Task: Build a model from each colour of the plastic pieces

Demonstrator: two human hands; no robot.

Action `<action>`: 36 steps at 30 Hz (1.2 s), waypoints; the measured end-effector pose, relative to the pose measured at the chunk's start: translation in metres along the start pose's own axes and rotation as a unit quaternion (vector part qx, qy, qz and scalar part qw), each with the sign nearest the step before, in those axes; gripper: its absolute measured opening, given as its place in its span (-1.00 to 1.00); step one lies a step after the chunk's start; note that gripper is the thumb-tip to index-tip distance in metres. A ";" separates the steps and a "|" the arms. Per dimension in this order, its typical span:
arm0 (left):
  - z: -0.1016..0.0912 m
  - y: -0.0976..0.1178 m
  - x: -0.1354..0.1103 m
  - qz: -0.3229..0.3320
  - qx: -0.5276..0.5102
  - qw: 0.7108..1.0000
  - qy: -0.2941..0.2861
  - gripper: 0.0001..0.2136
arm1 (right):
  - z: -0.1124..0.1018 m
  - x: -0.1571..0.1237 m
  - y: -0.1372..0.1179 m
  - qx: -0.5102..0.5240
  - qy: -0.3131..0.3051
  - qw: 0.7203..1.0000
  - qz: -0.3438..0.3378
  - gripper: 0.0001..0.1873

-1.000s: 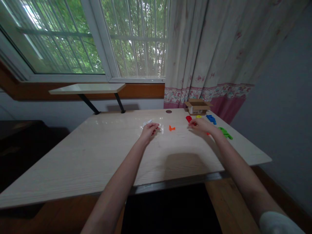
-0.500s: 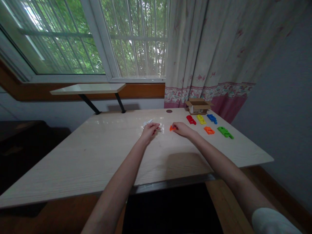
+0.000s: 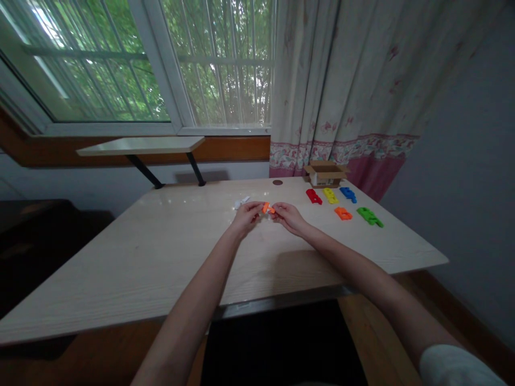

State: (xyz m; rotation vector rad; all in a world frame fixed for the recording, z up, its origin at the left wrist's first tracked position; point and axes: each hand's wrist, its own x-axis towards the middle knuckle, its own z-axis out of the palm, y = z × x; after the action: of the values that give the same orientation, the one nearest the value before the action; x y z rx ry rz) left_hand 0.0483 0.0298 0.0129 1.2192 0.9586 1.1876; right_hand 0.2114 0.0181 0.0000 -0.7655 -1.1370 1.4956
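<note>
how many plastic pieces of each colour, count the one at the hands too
red: 1, red plastic piece
yellow: 1, yellow plastic piece
blue: 1, blue plastic piece
green: 1, green plastic piece
orange: 2, orange plastic piece on the table and orange piece between the hands
total: 6

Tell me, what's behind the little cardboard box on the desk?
Behind the open cardboard box hangs a cream floral curtain with a pink patterned border. The box itself covers the stretch of curtain directly behind it, and anything standing right behind the box cannot be seen.
</note>
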 end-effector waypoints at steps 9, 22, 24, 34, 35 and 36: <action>0.001 0.002 -0.003 0.002 0.002 1.000 -0.011 -0.64 | 0.001 -0.001 0.000 0.015 0.020 1.000 -0.003 -0.61; 0.003 -0.001 0.000 0.004 -0.012 1.000 0.023 -0.61 | -0.002 0.001 0.007 -0.279 0.091 0.940 -0.173 -0.70; 0.004 0.000 -0.001 0.003 -0.007 1.000 0.024 -0.62 | -0.001 -0.002 0.005 -0.329 0.097 0.918 -0.198 -0.74; 0.002 0.007 -0.004 0.003 -0.058 0.998 -0.026 -0.65 | -0.005 -0.006 0.000 -0.426 0.107 0.863 -0.250 -0.77; 0.002 0.008 -0.004 0.001 -0.072 0.997 -0.043 -0.65 | -0.006 -0.006 0.000 -0.430 0.105 0.860 -0.255 -0.77; 0.002 0.009 -0.005 0.001 -0.085 0.995 -0.059 -0.66 | -0.006 -0.005 0.000 -0.432 0.102 0.857 -0.260 -0.76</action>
State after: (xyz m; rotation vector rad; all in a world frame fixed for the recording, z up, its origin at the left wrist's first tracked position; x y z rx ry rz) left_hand 0.0483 0.0242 0.0222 1.1400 0.7544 1.1606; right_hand 0.2185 0.0145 -0.0029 -1.0591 -1.6942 0.3844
